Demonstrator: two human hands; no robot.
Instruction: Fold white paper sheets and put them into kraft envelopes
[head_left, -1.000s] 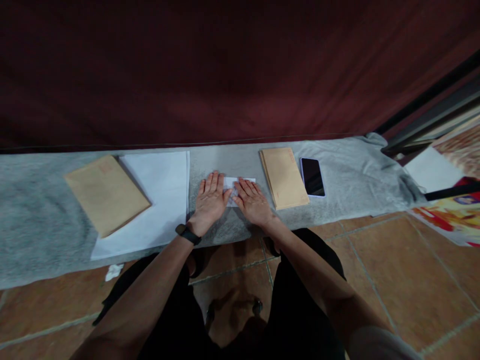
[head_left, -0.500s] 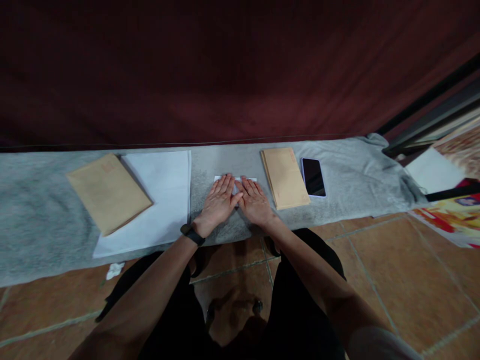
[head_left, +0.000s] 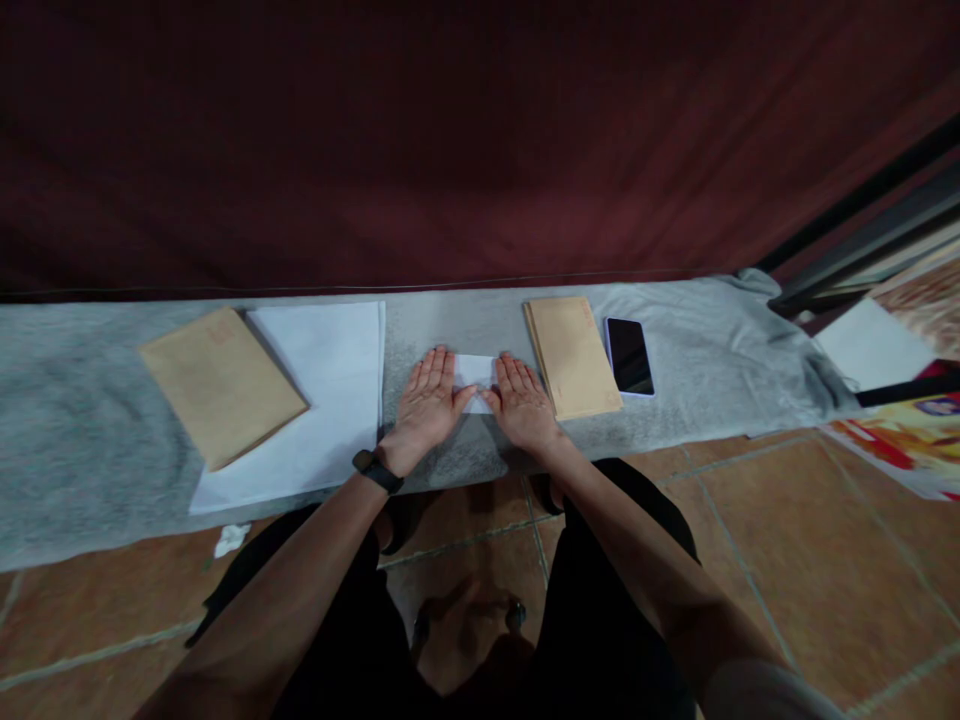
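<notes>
A small white piece of paper (head_left: 475, 372), seemingly folded, lies on the grey cloth (head_left: 442, 322) in front of me. Over its left end my left hand (head_left: 431, 402) rests flat, fingers stretched out and thumb pointing inward. On the right end my right hand (head_left: 523, 402) lies flat in the same way. Both thumbs touch the paper near its lower edge, a little apart. The outer ends of the paper are hidden under the hands. A dark watch (head_left: 377, 470) is on my left wrist.
To the left, brown envelopes (head_left: 225, 385) lie partly over large white sheets (head_left: 330, 370). Right of my hands are more brown envelopes (head_left: 574, 355) and a phone (head_left: 630, 355) with a dark screen. A dark red curtain (head_left: 480, 150) hangs behind. Tiled floor (head_left: 810, 530) lies below.
My hands have slid apart, left hand leftward and right hand slightly rightward, uncovering the middle of the white paper. Both remain flat.
</notes>
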